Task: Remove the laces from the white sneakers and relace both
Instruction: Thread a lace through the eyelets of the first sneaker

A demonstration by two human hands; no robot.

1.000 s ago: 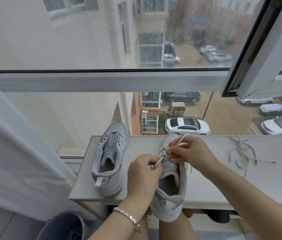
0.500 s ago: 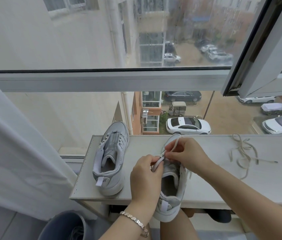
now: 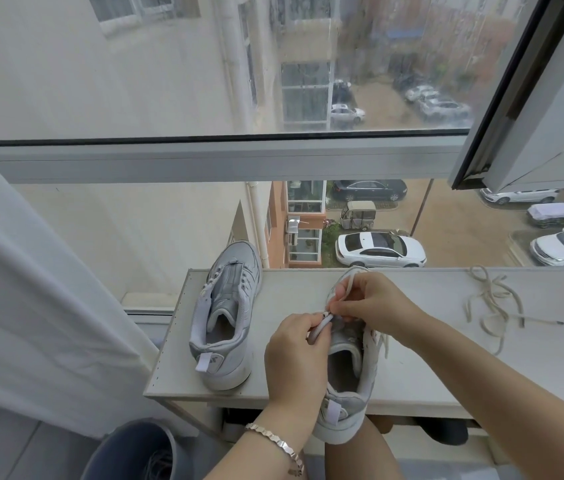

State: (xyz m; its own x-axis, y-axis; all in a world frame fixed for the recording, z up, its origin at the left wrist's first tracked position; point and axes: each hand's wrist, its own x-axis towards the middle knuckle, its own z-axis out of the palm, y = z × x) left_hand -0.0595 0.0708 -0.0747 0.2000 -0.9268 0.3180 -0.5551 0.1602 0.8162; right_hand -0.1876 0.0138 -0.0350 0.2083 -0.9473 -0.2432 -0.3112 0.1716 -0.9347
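Two white sneakers stand on a pale shelf [image 3: 429,382] below the window. The left sneaker [image 3: 227,317] has no lace. The right sneaker [image 3: 348,386] hangs with its heel over the shelf's front edge. My left hand [image 3: 296,355] holds the left eyelet flap of the right sneaker between thumb and fingers. My right hand [image 3: 374,299] pinches a white lace [image 3: 346,287] right at those eyelets, with a loop of it rising past the fingers. The sneaker's toe and tongue are hidden behind my hands. A loose lace [image 3: 495,303] lies in a tangle at the right of the shelf.
A white curtain [image 3: 31,306] hangs at the left. A grey bin [image 3: 128,455] stands on the floor under the shelf's left corner. The window frame [image 3: 204,161] runs across behind the shelf, with an opened sash [image 3: 530,98] at upper right.
My right hand has drawn in closer to the left hand at the eyelets. The lace end that stuck out to the right is now a loop above my fingers.
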